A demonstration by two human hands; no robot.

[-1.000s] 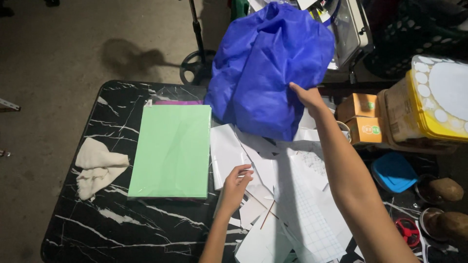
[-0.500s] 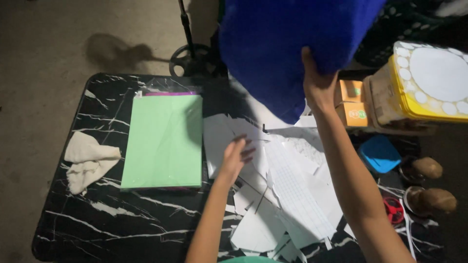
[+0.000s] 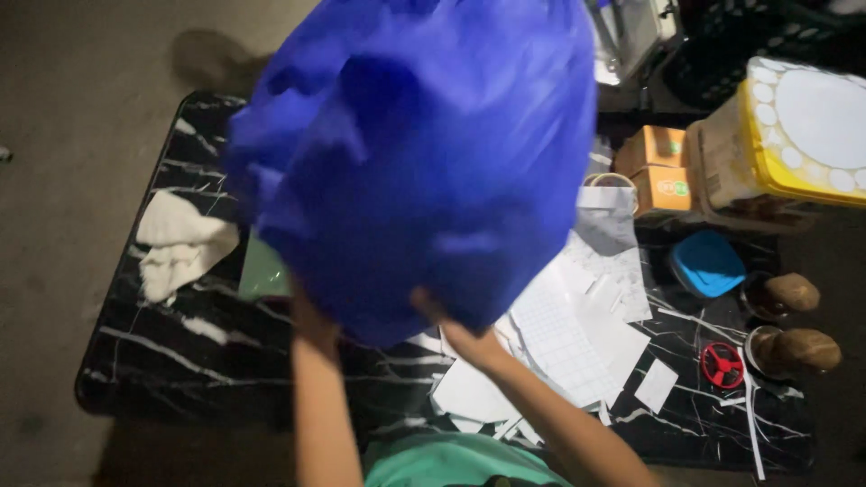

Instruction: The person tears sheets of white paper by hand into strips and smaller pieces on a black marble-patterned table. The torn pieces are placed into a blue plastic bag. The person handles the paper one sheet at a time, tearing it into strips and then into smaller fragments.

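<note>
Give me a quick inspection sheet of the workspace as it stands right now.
Surface: black marble-look table.
Job's things: big blue bag held up, hiding much of the table.
Clutter: white paper scraps, white cloth, green sheet edge, red wheel-shaped object.
Grippers: left hand and right hand under the bag, grip hidden.
Cables: nothing seen.
Surroundings: orange boxes, yellow-rimmed container, blue lid.

Head view, 1 camera: worn above the hands, facing steeply down. Very near the blue bag [image 3: 415, 162], which both hands raise close under the lens. Black marble table [image 3: 162, 352] lies well below the hands; paper sheets [image 3: 577, 316] lie to their right.
</note>
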